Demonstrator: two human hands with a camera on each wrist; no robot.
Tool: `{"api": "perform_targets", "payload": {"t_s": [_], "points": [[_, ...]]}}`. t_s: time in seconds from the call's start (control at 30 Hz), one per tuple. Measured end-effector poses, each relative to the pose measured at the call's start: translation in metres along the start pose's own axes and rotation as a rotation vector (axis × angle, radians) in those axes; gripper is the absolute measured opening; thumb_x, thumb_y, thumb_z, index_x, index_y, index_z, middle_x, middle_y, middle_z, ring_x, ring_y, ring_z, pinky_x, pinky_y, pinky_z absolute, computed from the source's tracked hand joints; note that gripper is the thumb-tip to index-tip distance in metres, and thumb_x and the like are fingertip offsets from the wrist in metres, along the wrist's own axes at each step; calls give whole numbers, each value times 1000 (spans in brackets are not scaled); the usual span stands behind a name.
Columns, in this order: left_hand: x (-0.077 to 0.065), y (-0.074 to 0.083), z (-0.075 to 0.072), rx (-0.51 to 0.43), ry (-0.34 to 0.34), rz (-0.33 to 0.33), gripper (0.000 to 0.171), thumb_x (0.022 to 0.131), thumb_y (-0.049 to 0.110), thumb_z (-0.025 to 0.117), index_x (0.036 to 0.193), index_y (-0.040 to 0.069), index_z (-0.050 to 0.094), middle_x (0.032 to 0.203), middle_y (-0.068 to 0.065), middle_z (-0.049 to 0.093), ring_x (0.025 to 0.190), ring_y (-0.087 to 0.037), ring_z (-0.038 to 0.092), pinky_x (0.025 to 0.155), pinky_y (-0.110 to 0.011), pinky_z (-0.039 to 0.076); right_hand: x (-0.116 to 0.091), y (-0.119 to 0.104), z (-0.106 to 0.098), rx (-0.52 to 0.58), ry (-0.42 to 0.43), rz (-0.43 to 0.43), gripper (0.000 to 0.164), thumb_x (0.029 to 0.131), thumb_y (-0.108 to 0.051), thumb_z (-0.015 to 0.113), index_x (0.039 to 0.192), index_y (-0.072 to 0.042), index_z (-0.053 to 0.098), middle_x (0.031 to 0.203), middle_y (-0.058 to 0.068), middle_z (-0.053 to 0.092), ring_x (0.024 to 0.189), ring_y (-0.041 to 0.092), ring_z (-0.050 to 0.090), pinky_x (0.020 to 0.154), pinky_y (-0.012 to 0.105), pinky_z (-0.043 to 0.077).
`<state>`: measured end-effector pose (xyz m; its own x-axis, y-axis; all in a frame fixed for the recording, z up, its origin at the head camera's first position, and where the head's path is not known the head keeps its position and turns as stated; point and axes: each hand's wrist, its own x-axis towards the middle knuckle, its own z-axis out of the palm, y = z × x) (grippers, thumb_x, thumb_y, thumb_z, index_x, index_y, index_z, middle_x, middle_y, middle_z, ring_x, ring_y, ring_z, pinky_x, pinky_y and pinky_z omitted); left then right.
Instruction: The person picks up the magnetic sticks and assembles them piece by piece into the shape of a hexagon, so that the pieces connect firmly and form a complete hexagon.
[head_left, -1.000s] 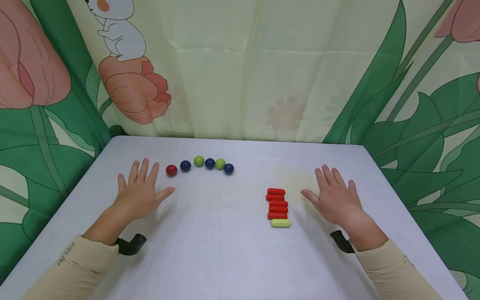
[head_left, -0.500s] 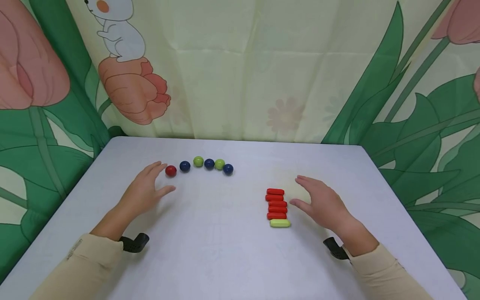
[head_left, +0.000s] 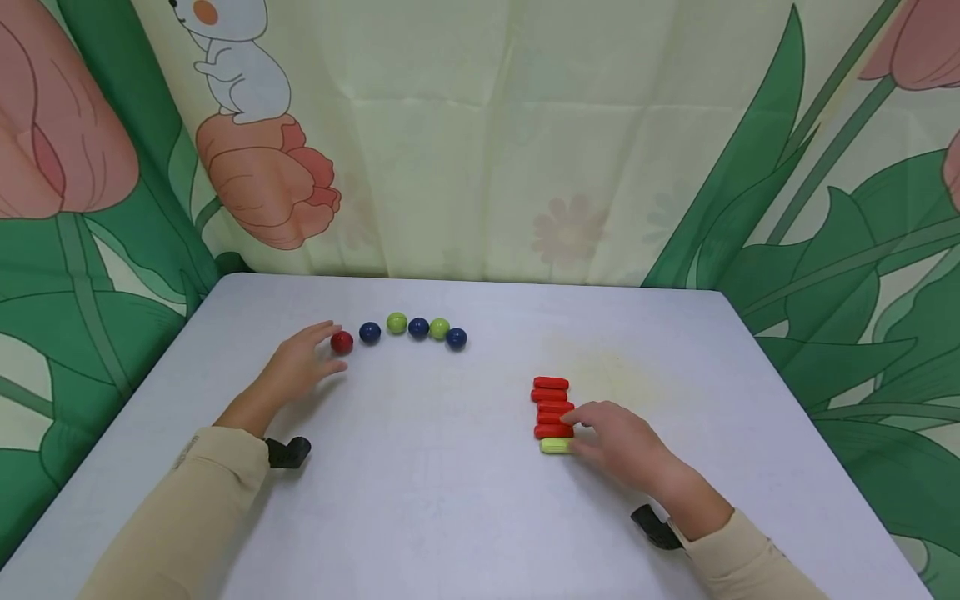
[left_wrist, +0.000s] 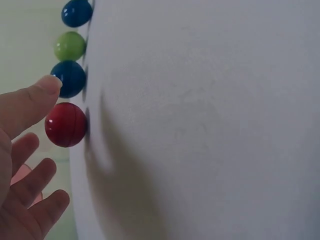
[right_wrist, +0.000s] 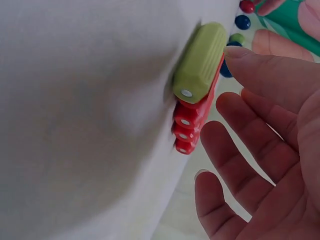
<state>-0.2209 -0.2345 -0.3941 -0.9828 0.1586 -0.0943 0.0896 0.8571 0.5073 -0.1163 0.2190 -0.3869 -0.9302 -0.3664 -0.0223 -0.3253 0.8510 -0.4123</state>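
Observation:
My left hand (head_left: 296, 367) reaches toward a glossy red ball (head_left: 342, 342), the leftmost of a loose row. In the left wrist view the red ball (left_wrist: 66, 125) shows between the thumb and the spread fingers, none curled round it. My right hand (head_left: 622, 442) is beside a column of short rods, several red and a yellow-green rod (head_left: 555, 446) nearest me. Seen from the right wrist, the thumb is close by the yellow-green rod (right_wrist: 200, 62) and the fingers are relaxed over the red rods (right_wrist: 186, 120), gripping nothing.
Right of the red ball lie dark blue balls (head_left: 370, 333) and green balls (head_left: 397, 323) in a curved row. Everything rests on a white table (head_left: 420, 500). Behind its far edge hangs a pale curtain (head_left: 450, 167) printed with flowers and leaves.
My left hand has turned and moved in to the red ball. My right hand has swung left and down to the near end of the rods. The balls and rods have not moved.

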Motion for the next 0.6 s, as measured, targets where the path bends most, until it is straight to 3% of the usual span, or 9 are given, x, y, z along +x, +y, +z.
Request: {"api": "perform_targets", "payload": {"t_s": [0.3, 0.6], "points": [[14, -9, 4, -7, -26, -16, 62, 95, 16, 69, 148, -2, 42, 152, -26, 38, 141, -46, 30, 112, -58, 27, 1, -2, 6, -19, -32, -14, 24, 84, -10, 79, 107, -13, 72, 103, -4, 67, 100, 23, 61, 87, 44, 51], [12, 0, 10, -9, -35, -24, 41, 97, 11, 66, 135, -1, 59, 139, -27, 52, 128, -44, 46, 105, -56, 40, 2, -8, 10, -27, -73, 20, 17, 84, -9, 80, 97, -16, 72, 93, -8, 63, 90, 16, 56, 83, 40, 51]]}}
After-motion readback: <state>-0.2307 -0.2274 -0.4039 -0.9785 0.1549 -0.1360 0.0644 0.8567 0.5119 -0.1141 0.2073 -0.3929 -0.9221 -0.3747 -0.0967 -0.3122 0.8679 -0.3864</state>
